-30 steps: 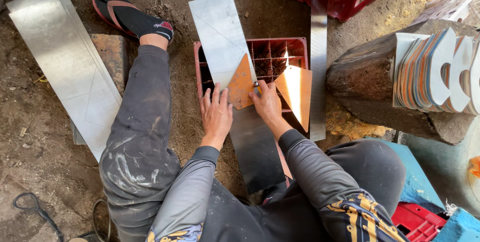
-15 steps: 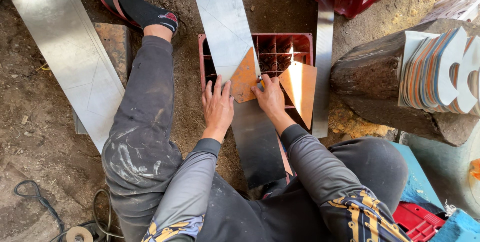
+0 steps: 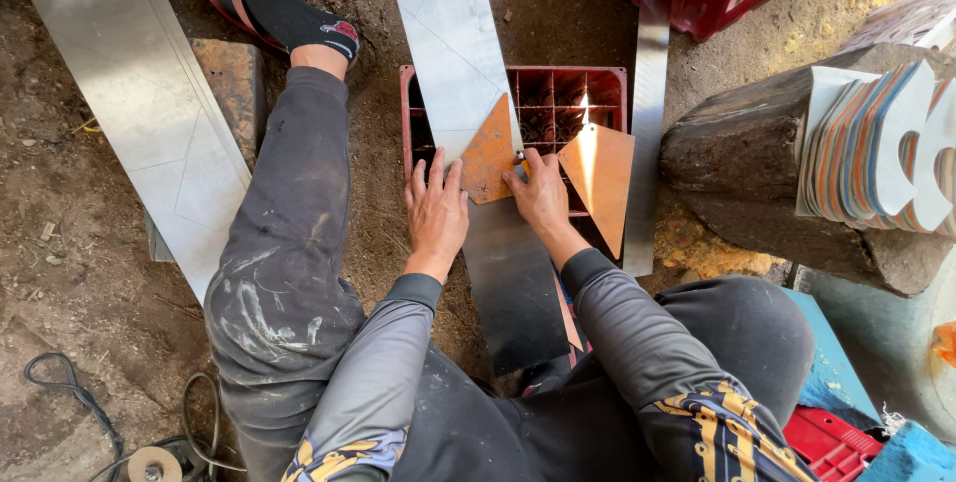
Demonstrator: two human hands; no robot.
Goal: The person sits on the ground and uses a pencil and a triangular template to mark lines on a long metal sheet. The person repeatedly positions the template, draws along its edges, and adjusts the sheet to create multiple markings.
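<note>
Both hands (image 3: 488, 205) press a rusty orange triangle (image 3: 490, 153) onto a smooth metal strip (image 3: 468, 84).

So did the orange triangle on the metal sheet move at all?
No. The orange triangle template keeps its place on the metal sheet, its tip at the same spot against the red crate, with the left hand beside it and the right hand at its edge.

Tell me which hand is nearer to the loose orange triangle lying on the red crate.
Right. The right hand sits just left of the loose orange triangle on the red crate; the left hand lies farther left, across the metal strip.
</note>
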